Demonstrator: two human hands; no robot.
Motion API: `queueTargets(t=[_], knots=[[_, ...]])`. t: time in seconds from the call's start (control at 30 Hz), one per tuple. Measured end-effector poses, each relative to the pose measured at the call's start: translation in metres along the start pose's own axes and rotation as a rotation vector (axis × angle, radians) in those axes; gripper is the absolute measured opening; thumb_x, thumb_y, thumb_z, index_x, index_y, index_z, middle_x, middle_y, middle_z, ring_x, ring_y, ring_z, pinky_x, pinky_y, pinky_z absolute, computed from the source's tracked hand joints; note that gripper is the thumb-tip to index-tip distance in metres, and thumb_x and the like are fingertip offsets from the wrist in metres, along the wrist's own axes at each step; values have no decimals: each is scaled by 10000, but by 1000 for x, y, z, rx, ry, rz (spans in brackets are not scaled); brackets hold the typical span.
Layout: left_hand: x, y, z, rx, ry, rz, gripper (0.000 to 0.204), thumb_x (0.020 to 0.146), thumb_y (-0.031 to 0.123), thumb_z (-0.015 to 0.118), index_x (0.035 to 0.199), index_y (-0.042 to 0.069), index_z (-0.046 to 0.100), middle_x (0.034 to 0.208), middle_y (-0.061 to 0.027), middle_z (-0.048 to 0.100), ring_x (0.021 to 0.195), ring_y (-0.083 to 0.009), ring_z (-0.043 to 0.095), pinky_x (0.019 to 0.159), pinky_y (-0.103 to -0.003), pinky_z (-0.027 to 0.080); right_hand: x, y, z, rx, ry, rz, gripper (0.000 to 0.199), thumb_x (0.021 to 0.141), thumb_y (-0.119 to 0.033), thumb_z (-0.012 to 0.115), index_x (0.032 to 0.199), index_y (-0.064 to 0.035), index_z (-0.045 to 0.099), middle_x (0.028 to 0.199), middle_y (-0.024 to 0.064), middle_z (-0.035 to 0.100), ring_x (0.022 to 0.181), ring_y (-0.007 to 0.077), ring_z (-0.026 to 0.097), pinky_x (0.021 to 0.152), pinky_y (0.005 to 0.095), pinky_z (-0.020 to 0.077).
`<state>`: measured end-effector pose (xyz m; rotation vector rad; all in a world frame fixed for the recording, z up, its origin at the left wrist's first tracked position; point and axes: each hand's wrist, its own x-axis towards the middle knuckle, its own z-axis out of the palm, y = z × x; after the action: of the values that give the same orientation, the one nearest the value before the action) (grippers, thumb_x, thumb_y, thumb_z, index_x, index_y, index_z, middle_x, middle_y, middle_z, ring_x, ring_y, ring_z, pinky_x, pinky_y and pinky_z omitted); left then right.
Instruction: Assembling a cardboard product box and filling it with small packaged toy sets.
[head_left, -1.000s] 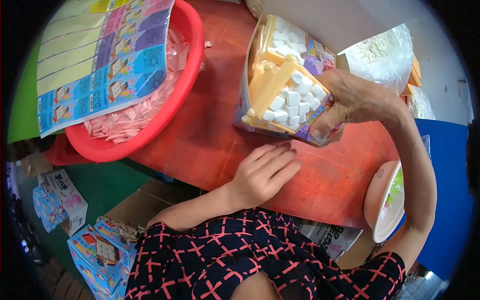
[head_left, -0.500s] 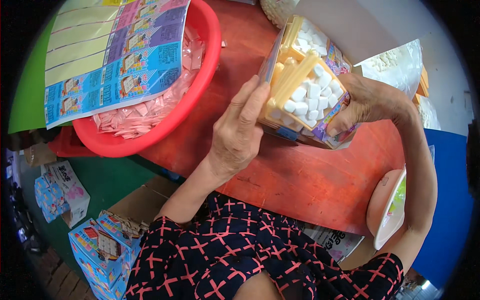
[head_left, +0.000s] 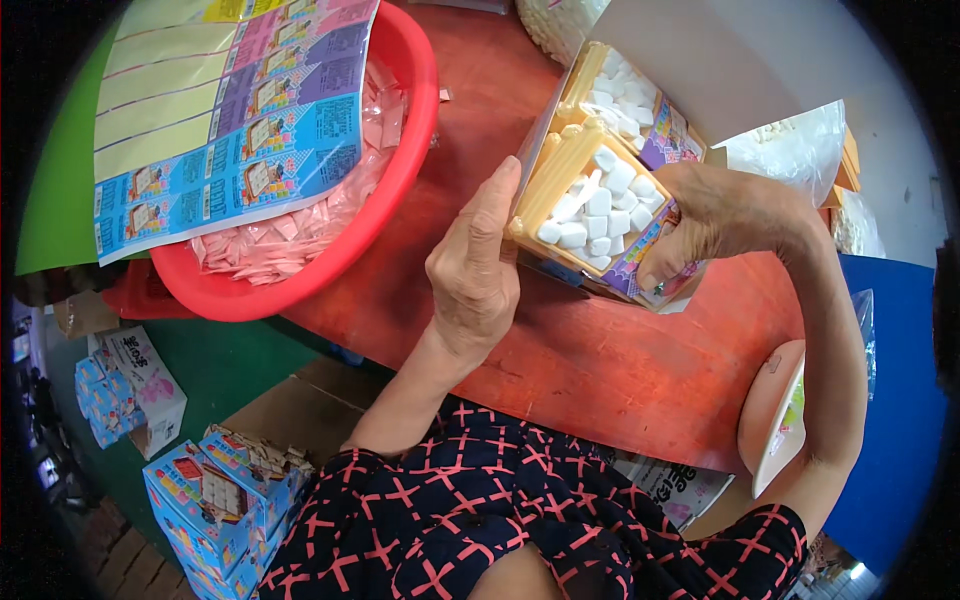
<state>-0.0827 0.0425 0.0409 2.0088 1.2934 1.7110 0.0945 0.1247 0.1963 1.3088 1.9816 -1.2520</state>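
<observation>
An open carton (head_left: 548,262) with a raised white flap is tilted over the table. Inside it, packs hold pale yellow biscuit-like sticks (head_left: 538,190) and small white marshmallow-like pieces (head_left: 600,215), with purple printed wrapping (head_left: 660,240) at the edge. My left hand (head_left: 473,265) grips the carton's left side, one finger pointing up along it and the others partly hidden. Around the right side curls my right hand (head_left: 705,220), its thumb pressing the purple wrapping of the near pack.
A red basin (head_left: 400,215) of small pink packets stands at the left, with printed sheets (head_left: 250,110) lying across it. Clear bags of white pieces (head_left: 785,145) lie behind the carton. A pale bowl (head_left: 765,420) stands at the table's right edge; blue printed boxes (head_left: 205,510) are below left.
The carton's contents have shifted slightly left and lie flatter. My left fingers have slid off the biscuit sticks to the carton's outer side; my right thumb has moved a little left and down.
</observation>
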Motion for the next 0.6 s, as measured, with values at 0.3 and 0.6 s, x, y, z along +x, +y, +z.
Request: queueTargets(t=[0.3,0.6], knots=[[16,18,-1,-53,75,-70,345,798,-159,406,1100,-52,535,1142,-206,567,1070,-271,558,898,-330,443,9,-4,-2,-37,-50,78,551,579,-330,825,967,-9,600,877,67,671,780,158,625,706,292,494],[20,11,-17,-523,-88,-341,475,718,-191,442,1144,-1,534,1206,-203,528,1145,-308,504,984,-356,379,11,6,1,4,-20,42,484,582,-318,821,904,-7,636,770,82,669,699,146,634,637,285,504]])
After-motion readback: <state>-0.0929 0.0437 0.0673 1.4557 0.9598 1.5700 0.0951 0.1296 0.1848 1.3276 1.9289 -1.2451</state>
